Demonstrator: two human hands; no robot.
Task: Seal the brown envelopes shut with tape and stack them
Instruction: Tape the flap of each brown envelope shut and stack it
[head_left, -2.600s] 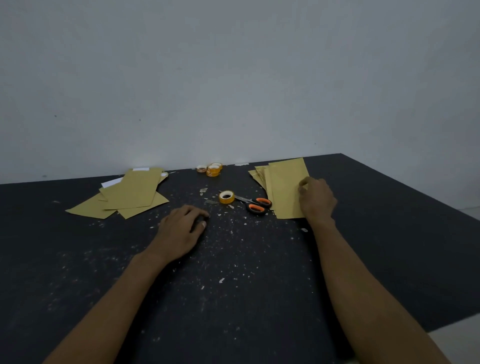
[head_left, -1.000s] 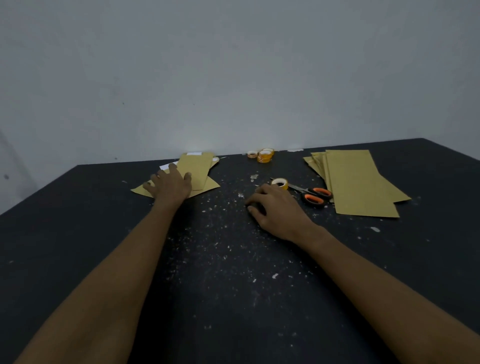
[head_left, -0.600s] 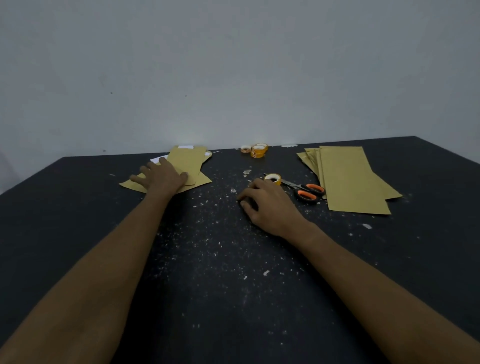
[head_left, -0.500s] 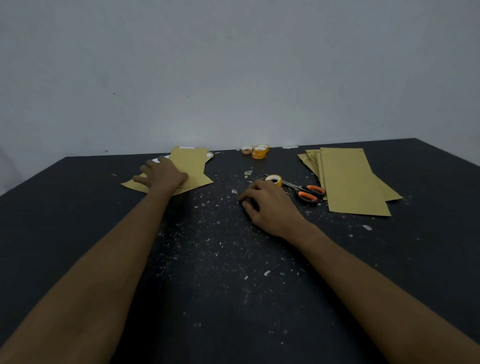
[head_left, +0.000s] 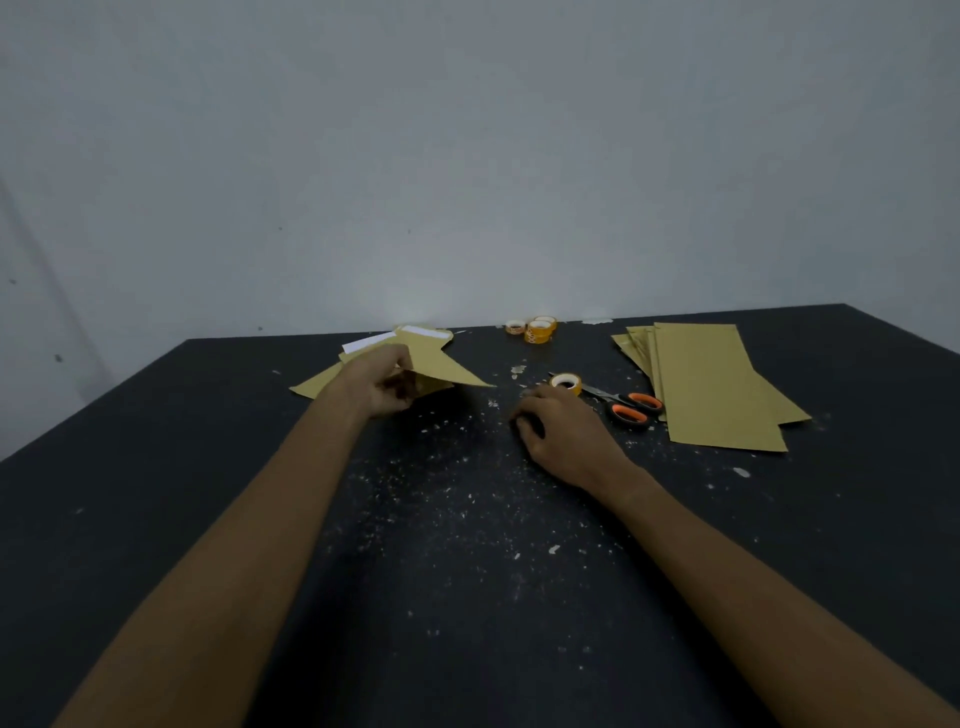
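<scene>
Head view: left hand (head_left: 382, 387) pinches a brown envelope (head_left: 439, 366) above the speckled black table (head_left: 467, 571) by a grey wall (head_left: 467, 156); right hand (head_left: 563, 434) rests loosely curled, empty.

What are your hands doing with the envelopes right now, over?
Left hand gripping one brown envelope, lifting it off the left pile. Right hand empty, resting on table by tape roll. Nothing in the way.
</scene>
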